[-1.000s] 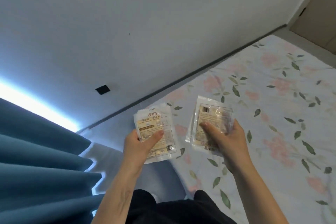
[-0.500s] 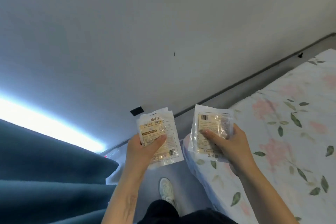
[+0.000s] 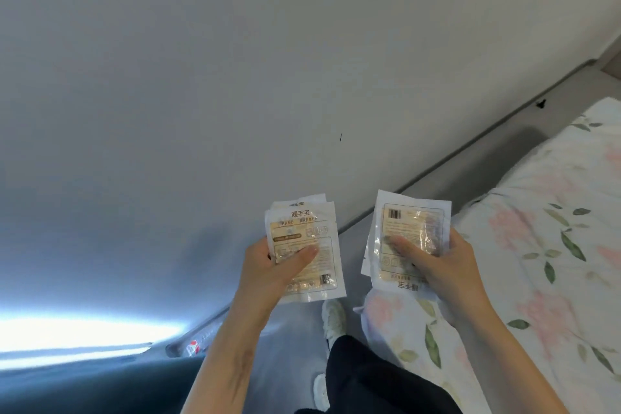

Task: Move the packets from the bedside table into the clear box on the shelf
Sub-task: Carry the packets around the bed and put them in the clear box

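My left hand (image 3: 268,267) grips a small stack of white and tan hand-warmer packets (image 3: 302,232), thumb pressed across the front, printed side up. My right hand (image 3: 440,267) holds another few packets (image 3: 408,222), thumb on top, the barcode at their upper edge. Both stacks are held upright at about the same height in front of me, a short gap between them. Neither the bedside table nor the clear box on the shelf is in view.
A plain white wall (image 3: 235,77) fills most of the view. A bed with a floral cover (image 3: 554,245) lies to the right. Dark blue curtain (image 3: 67,386) and bright window light sit lower left. My white shoes (image 3: 332,316) stand on the grey floor below.
The view has swung left away from the bed, so more wall and floor show. Both hands keep their packets in the same grip, held a little higher in the frame.
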A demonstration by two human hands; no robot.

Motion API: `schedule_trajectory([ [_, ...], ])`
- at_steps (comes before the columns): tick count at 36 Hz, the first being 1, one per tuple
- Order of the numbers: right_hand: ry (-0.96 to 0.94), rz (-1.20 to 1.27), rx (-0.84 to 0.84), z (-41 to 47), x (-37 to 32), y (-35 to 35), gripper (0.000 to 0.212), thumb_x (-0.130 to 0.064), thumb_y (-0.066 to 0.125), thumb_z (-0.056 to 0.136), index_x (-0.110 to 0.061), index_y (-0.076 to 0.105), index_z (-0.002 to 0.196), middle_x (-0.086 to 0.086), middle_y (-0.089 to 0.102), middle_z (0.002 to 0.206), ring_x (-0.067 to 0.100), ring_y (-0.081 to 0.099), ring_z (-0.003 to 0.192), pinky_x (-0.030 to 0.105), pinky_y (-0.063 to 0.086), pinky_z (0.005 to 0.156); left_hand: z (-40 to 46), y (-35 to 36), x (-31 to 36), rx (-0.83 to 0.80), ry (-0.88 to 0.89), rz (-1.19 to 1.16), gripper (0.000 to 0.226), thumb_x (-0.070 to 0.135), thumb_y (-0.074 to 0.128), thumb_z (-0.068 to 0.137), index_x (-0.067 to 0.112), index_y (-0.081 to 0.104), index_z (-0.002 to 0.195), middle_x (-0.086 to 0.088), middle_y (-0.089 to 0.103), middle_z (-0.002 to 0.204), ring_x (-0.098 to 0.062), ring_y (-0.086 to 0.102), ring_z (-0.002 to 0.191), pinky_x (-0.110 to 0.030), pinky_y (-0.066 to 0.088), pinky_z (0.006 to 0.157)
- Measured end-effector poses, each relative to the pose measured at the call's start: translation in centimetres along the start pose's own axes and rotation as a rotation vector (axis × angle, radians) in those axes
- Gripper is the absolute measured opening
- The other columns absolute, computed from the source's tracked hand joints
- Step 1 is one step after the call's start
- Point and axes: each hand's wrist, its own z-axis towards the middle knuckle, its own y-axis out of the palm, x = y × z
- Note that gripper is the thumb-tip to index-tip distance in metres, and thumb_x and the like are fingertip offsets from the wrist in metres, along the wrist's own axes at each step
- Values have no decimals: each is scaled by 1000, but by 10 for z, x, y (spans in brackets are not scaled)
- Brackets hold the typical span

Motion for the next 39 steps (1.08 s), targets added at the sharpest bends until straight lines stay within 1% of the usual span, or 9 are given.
schedule_trajectory([
  [2,-8,11,31,20,-7,3,34,-12,78,70,-15,67,102,-1,76,88,18,74,77,27,57,56,22,6,13,-46,8,-7,20,7,74,78,17,71,95,3,76,90,-15,73,83,-30,59,71],
  [5,-23,18,72,48,-20,7,38,-14,78,69,-15,67,105,0,76,91,19,73,80,31,58,61,55,16,34,-87,26,-3,20,7,75,77,19,71,93,5,76,88,-13,73,82,-25,59,69],
  [8,-32,23,129,75,-34,8,39,-15,79,69,-16,66,106,2,76,94,21,73,82,38,58,70,89,25,56,-134,29,-9,20,5,74,77,17,71,92,1,76,89,-15,73,82,-24,58,65],
  [13,-76,11,221,109,-56,6,31,-13,80,72,-20,67,99,-1,76,90,19,73,79,37,58,69,135,45,92,-226,55,-31,18,5,73,78,16,70,92,4,76,85,-12,73,77,-19,55,57],
  [17,-74,-1,297,133,-70,1,33,-14,81,73,-18,67,103,1,75,94,21,73,83,43,59,76,166,61,111,-285,58,-9,18,5,74,77,17,70,91,6,76,83,-10,73,76,-18,54,57],
  [24,-115,60,411,163,-91,-2,28,-10,79,74,-20,67,97,1,75,91,18,73,82,37,59,71,216,87,139,-407,80,59,19,7,75,77,19,71,91,5,76,86,-13,73,81,-22,57,63],
  [28,-140,105,495,175,-97,-3,30,-9,79,75,-15,67,102,3,75,93,19,73,83,39,59,74,239,100,155,-480,118,66,18,6,74,78,18,71,91,4,76,87,-14,73,81,-24,58,65],
  [35,-143,122,605,195,-101,-7,33,-12,80,74,-15,67,104,3,75,96,20,72,87,45,58,79,271,125,170,-566,126,64,19,6,74,78,21,71,90,6,76,85,-13,73,79,-24,58,64],
  [39,-142,161,660,206,-108,-17,31,-12,79,74,-18,66,101,1,75,94,19,73,85,40,59,75,286,146,177,-605,108,86,19,8,75,77,21,71,91,5,76,88,-14,73,82,-32,58,70],
])
